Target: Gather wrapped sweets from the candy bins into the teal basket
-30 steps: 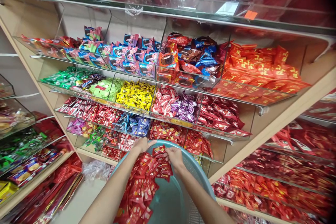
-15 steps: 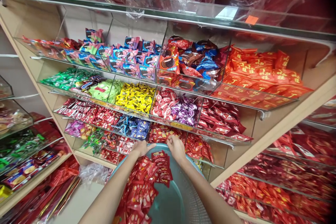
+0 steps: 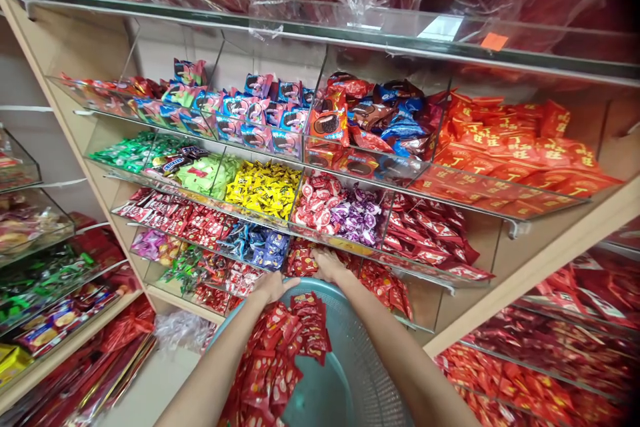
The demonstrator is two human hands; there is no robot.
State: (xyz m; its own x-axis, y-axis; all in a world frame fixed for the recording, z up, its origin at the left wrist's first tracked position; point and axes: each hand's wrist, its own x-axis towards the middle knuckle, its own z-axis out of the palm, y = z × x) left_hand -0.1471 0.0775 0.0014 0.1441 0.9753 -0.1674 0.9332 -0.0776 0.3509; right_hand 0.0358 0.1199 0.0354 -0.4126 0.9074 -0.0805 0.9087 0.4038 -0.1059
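My left hand point(image 3: 273, 285) is closed on the far rim of a teal plastic basket point(image 3: 373, 353), thumb lying along the edge. Inside the basket, red candy packets point(image 3: 273, 353) are heaped on the left side, and the bare bottom shows on the right. My right hand point(image 3: 330, 267) reaches past the rim into a low shelf bin, touching the red packets point(image 3: 301, 259) there. Its fingertips are partly hidden among these packets, so whether they grip one does not show. More red packets point(image 3: 383, 287) lie in the bin to the right.
Glass-fronted shelves point(image 3: 320, 167) rise ahead, holding yellow candies point(image 3: 264, 188), purple candies point(image 3: 357, 213) and orange packets point(image 3: 510, 140). A wooden side panel point(image 3: 540, 260) slants at the right. Clear plastic wrapping point(image 3: 183, 332) lies low on the left.
My right hand has moved from just above the basket rim forward into the bin of red packets. My left hand stays on the rim. The view has shifted slightly.
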